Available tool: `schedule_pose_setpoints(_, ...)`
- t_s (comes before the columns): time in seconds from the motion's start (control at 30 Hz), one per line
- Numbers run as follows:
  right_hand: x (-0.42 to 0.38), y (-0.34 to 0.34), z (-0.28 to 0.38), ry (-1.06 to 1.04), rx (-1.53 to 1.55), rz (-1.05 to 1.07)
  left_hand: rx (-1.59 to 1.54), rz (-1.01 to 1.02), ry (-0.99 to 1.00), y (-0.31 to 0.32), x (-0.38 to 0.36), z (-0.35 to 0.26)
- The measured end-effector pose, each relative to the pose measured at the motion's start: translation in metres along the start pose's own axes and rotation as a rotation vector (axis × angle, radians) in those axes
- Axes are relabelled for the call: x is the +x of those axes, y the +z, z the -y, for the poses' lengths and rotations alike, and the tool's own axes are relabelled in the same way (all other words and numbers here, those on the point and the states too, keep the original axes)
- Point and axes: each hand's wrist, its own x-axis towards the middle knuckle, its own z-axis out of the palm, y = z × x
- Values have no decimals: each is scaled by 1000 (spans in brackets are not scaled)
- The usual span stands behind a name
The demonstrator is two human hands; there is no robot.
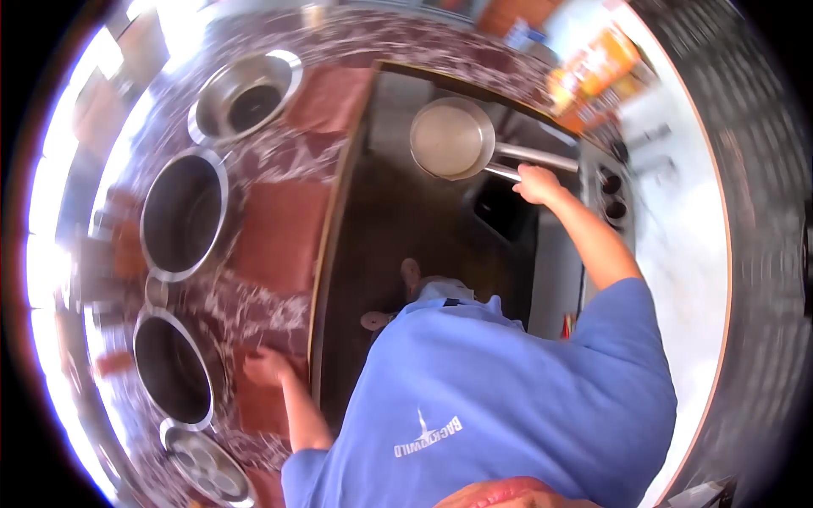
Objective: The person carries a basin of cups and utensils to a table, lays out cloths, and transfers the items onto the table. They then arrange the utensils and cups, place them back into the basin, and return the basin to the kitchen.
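Observation:
My right hand (538,184) is closed around the metal handle of a round pan (447,140) with a pale inside. The pan hangs over the dark floor between the two counters, its inside facing up. My left hand (267,368) rests at a reddish-brown cloth (261,405) on the left counter, its fingers apart and nothing visible in them. Beside that cloth stands a deep metal pot (174,368).
On the marbled counter (279,313) are another deep pot (184,216), a wide metal bowl (247,97), a round metal tray (207,467) and more reddish-brown cloths (282,237). An orange package (605,63) stands at the upper right, near a white countertop (677,245).

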Motion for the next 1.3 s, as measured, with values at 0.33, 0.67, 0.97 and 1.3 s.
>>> schedule_pose_setpoints(0.33,-204,221,-250,885,224,107,88,37,20,-4,10,3)
schedule_pose_setpoints(0.67,-269,345,-405,946,343,331,-86,259,-308,-94,-11,-87)
schedule_pose_setpoints(0.97,-102,299,-330,644,443,-52,-155,461,-489,-88,-60,-52)
schedule_pose_setpoints(1.3,10,277,-208,418,663,-141,-252,478,-340,-107,-73,1)
